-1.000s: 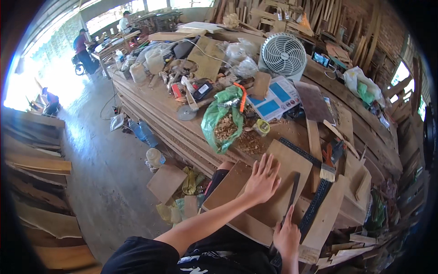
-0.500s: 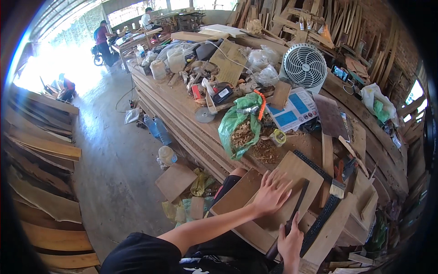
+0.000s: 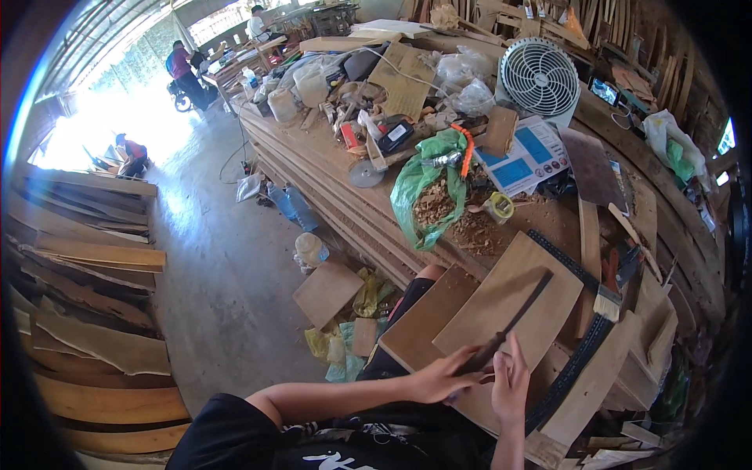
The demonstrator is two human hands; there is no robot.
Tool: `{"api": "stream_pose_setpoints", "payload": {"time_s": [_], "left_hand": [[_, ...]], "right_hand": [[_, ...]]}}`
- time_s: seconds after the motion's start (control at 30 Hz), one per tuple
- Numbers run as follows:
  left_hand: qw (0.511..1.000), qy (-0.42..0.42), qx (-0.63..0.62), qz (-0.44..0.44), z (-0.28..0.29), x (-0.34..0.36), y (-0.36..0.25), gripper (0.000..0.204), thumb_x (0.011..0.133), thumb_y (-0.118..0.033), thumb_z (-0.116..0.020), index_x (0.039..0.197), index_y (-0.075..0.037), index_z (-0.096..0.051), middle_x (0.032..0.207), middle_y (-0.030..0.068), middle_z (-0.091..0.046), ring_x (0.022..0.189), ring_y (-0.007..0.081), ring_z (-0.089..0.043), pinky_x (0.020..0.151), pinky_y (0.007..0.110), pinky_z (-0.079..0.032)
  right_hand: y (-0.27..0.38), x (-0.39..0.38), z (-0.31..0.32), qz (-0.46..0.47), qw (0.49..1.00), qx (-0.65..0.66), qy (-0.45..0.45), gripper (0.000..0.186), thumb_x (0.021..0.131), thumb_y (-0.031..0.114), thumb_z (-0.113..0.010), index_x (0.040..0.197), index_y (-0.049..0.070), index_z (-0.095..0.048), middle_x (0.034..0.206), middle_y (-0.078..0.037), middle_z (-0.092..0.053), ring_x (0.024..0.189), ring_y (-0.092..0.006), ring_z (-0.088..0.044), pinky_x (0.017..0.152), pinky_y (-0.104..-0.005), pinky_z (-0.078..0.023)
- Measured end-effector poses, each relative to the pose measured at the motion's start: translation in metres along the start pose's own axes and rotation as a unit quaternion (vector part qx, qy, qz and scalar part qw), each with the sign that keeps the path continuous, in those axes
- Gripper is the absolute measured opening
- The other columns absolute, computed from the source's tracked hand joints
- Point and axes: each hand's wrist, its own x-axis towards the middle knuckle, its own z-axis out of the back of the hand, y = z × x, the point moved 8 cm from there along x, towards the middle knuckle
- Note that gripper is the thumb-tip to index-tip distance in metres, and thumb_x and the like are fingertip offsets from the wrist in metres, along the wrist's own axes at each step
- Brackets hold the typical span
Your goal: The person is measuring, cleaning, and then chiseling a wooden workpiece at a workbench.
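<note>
A long, dark, narrow-bladed chisel point(image 3: 526, 302) points away from me over a pale wooden board point(image 3: 489, 294). My left hand point(image 3: 445, 377) is closed around its dark handle. Close beside the handle, my right hand point(image 3: 511, 382) has its fingers loosely stretched upward; whether it touches the handle is hard to tell. Under the pale board lies a browner board point(image 3: 419, 313). A black perforated carpenter's square point(image 3: 565, 262) lies along the board's far and right sides. A paintbrush point(image 3: 607, 304) with pale bristles rests across the square.
Beyond the boards are a green plastic bag point(image 3: 403, 196) of shavings, a tape measure point(image 3: 499, 207), a printed sheet point(image 3: 523, 160) and a fan point(image 3: 539, 77). Planks point(image 3: 94, 337) are stacked left of the concrete floor point(image 3: 235, 305). Other people point(image 3: 188, 74) are in the background.
My left hand has come back from the board's surface to the chisel's handle. My right hand has loosened, its fingers now upright beside the handle. The view has shifted slightly.
</note>
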Motion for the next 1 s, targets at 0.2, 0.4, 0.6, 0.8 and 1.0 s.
{"api": "stream_pose_setpoints", "payload": {"time_s": [0.2, 0.4, 0.6, 0.8, 1.0], "left_hand": [[0.980, -0.005, -0.048, 0.193, 0.043, -0.070, 0.042, 0.051, 0.112, -0.049, -0.049, 0.134, -0.004, -0.055, 0.080, 0.0014, -0.057, 0.060, 0.0076, -0.054, 0.052, 0.026, -0.045], [0.980, -0.005, -0.127, 0.154, -0.004, -0.038, 0.037, 0.049, 0.113, -0.050, -0.043, 0.124, -0.004, -0.057, 0.076, 0.0016, -0.058, 0.053, 0.0091, -0.055, 0.045, 0.024, -0.042], [0.977, 0.009, -0.132, 0.165, -0.027, 0.034, 0.025, 0.044, 0.114, -0.046, -0.042, 0.122, -0.004, -0.056, 0.079, 0.0029, -0.061, 0.056, 0.0110, -0.060, 0.044, 0.024, -0.043], [0.968, 0.014, -0.168, 0.188, -0.010, -0.041, 0.062, 0.045, 0.114, -0.044, -0.044, 0.130, -0.003, -0.055, 0.086, 0.0048, -0.062, 0.061, 0.0120, -0.061, 0.053, 0.026, -0.048], [0.961, 0.003, -0.139, 0.239, 0.010, -0.107, 0.053, 0.051, 0.113, -0.050, -0.043, 0.128, -0.003, -0.055, 0.086, 0.0052, -0.061, 0.064, 0.0129, -0.063, 0.055, 0.027, -0.050]], "right_hand": [[0.015, -0.008, 0.025, 0.202, 0.912, -0.349, -0.076, 0.041, 0.100, 0.015, -0.060, 0.138, -0.001, -0.061, 0.133, -0.021, -0.066, 0.127, -0.0432, -0.058, 0.107, -0.0565, -0.045], [-0.005, 0.003, 0.019, 0.218, 0.883, -0.394, -0.130, 0.046, 0.103, 0.016, -0.053, 0.145, 0.000, -0.055, 0.153, -0.022, -0.053, 0.145, -0.0469, -0.042, 0.120, -0.0595, -0.029], [-0.008, 0.003, 0.022, 0.232, 0.893, -0.353, -0.155, 0.050, 0.088, 0.002, -0.050, 0.137, -0.002, -0.061, 0.151, -0.021, -0.056, 0.147, -0.0454, -0.043, 0.123, -0.0579, -0.028], [-0.013, 0.004, 0.025, 0.193, 0.896, -0.362, -0.169, 0.042, 0.090, 0.001, -0.057, 0.132, 0.005, -0.065, 0.150, -0.012, -0.058, 0.148, -0.0397, -0.044, 0.123, -0.0614, -0.025], [-0.009, 0.006, 0.028, 0.216, 0.918, -0.289, -0.166, 0.042, 0.088, -0.005, -0.059, 0.129, 0.001, -0.066, 0.150, -0.015, -0.058, 0.146, -0.0434, -0.045, 0.120, -0.0531, -0.037]]}}
